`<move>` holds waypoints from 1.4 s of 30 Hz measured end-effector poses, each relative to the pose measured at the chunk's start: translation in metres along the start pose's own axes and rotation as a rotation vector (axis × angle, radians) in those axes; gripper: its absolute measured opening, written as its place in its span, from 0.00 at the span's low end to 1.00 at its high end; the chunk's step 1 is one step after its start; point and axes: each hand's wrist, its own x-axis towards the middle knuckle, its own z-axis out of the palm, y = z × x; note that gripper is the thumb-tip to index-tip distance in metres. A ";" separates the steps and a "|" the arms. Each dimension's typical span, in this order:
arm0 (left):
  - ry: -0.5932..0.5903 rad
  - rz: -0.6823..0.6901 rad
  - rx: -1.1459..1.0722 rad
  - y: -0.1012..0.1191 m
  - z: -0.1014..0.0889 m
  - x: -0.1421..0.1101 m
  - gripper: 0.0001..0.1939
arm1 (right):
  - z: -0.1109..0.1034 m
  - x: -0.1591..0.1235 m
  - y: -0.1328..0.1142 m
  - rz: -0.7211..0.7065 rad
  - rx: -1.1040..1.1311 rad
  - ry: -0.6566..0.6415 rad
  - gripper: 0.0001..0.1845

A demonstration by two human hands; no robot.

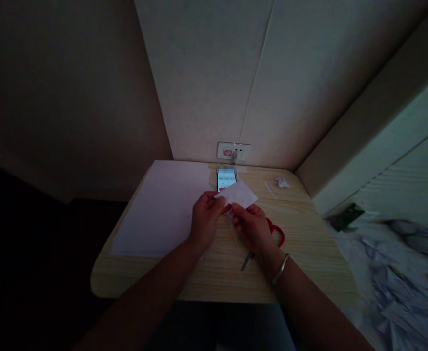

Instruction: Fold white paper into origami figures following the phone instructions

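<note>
Both hands pinch a small folded piece of white paper [243, 194] above the middle of the wooden table. My left hand [206, 217] grips its left edge, thumb on top. My right hand [252, 224], with a bracelet at the wrist, holds its lower right side. Under my right hand and forearm lie red-handled scissors [278, 236], partly covered, their blade tip showing to the left. Behind the paper a phone [226, 178] with a lit timer screen rests near the wall, its lower part hidden by the paper.
A stack or sheet of white paper [155, 209] covers the table's left side. Crumpled paper [281, 182] and a thin paper strip [270, 190] lie at the back right. A wall socket [233, 151] sits above the wooden table [309, 243]. Paper scraps [389, 292] litter the lower right.
</note>
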 end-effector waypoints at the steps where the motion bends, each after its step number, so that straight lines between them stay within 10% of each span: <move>1: -0.004 -0.006 -0.010 -0.001 0.000 0.000 0.13 | 0.000 0.000 0.000 -0.004 -0.004 0.000 0.13; 42: 0.052 -0.018 -0.021 0.003 -0.008 0.006 0.12 | -0.009 0.003 -0.006 0.062 -0.034 -0.077 0.11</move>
